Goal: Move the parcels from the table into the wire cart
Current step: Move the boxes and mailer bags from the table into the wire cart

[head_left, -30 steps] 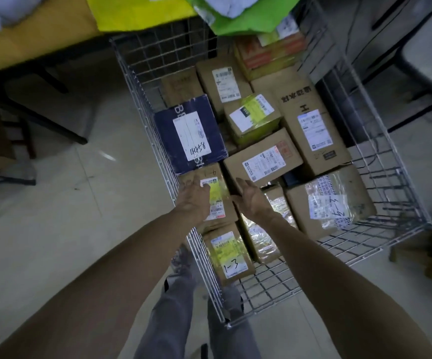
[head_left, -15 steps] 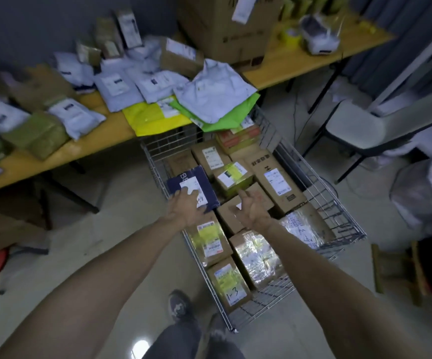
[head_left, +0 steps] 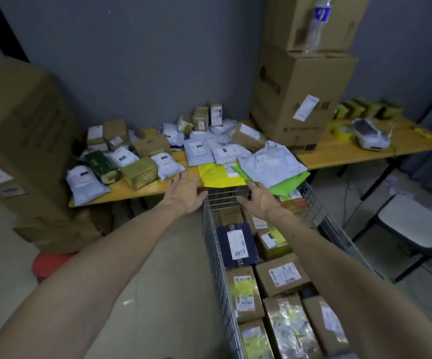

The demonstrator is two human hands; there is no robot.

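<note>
Left hand point(head_left: 184, 193) and right hand point(head_left: 260, 200) stretch out empty, fingers spread. The yellow parcel point(head_left: 220, 174) lies flat at the tabletop point(head_left: 132, 189) edge, just ahead between them, beyond the wire cart point(head_left: 213, 255).

Open air is left above the box-packed wire cart point(head_left: 225, 196) up to the table point(head_left: 137, 189), whose top is crowded with parcels point(head_left: 196, 149) and blocked rightward by stacked cartons point(head_left: 300, 99).

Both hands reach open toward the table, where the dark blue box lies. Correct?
No. The head view shows the dark blue box in the wire cart, not on the table. The left hand and right hand do reach open.
</note>
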